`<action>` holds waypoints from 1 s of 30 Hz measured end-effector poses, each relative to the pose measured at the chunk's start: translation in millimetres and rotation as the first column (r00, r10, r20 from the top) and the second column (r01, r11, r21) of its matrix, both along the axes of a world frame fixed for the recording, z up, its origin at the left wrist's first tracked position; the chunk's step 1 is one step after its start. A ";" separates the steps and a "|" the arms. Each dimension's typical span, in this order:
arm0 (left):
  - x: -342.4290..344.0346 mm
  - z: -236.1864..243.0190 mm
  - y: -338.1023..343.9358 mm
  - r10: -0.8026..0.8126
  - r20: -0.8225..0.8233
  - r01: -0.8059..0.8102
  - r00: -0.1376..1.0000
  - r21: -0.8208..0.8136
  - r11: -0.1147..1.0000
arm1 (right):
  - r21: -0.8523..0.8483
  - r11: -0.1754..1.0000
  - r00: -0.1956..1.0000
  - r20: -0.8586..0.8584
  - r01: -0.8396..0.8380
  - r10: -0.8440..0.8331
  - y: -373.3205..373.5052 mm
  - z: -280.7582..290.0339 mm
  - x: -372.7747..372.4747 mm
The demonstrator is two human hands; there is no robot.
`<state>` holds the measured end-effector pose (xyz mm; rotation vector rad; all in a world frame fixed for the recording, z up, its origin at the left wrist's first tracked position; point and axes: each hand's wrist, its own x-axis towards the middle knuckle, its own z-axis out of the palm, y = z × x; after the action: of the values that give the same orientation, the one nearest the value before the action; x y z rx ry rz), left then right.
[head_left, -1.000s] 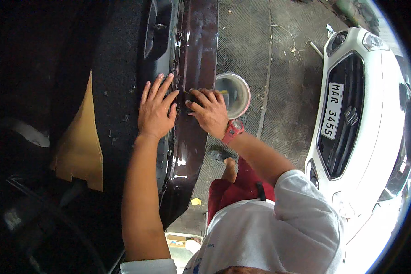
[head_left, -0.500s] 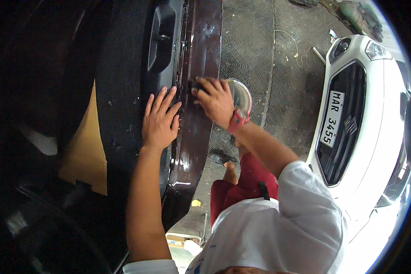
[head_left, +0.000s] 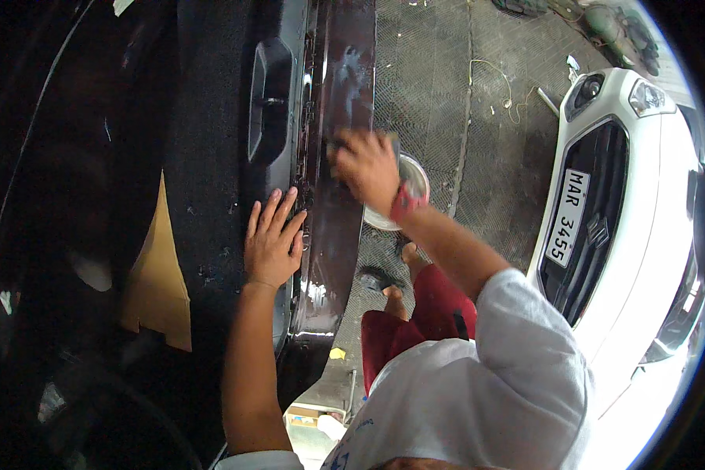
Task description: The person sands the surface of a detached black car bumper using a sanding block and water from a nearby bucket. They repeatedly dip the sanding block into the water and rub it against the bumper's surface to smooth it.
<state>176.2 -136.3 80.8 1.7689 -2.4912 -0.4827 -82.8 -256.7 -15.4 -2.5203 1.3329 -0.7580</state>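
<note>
A dark maroon car panel [head_left: 333, 243] runs lengthwise in front of me, wet-looking with pale smears toward its far end. My left hand [head_left: 274, 241] lies flat with fingers spread on the black plastic trim [head_left: 278, 176] along the panel's left side, just below a recessed handle [head_left: 268, 102]. Over the panel, my right hand [head_left: 366, 168] is bent down and blurred by motion. A dark grey flat piece [head_left: 394, 144] shows past its fingers, pressed to the panel; its kind is mostly hidden. A red band circles my right wrist.
Beyond the panel's right edge, a round pale-rimmed basin [head_left: 423, 176] stands low, partly behind my right hand. A white car [head_left: 642, 219] is parked at the right. Left of the trim lies a brown cardboard piece [head_left: 160, 274] on dark lining. A yellow scrap [head_left: 337, 353] is on the floor.
The view has shifted, so the trim and left hand appear lower, the hand still flat in place. My right hand has slid a little farther along the panel; more of the basin shows.
</note>
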 end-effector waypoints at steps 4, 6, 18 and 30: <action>-9.5 -4.8 -7.4 -0.016 -0.025 0.015 1.000 -0.013 1.000 | -0.077 0.959 0.962 -0.002 0.271 -0.272 -176.8 13.2 -8.3; -7.8 -5.5 -6.9 -0.014 -0.023 0.014 1.000 -0.015 1.000 | -0.095 0.936 0.941 0.013 0.339 -0.339 -174.8 13.7 2.1; -7.5 -8.3 -7.5 -0.009 -0.014 0.009 1.000 -0.004 1.000 | -0.106 0.963 0.968 0.033 0.249 -0.247 -212.6 9.7 -13.4; -0.9 -1.8 5.7 0.008 0.048 -0.009 0.999 0.023 1.000 | -0.048 0.983 0.980 -0.091 0.175 -0.179 -131.1 3.0 -1.9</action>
<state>175.3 -130.5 79.0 1.8203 -2.5185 -0.4762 -84.6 -387.8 -12.5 -2.5220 1.6071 -0.7115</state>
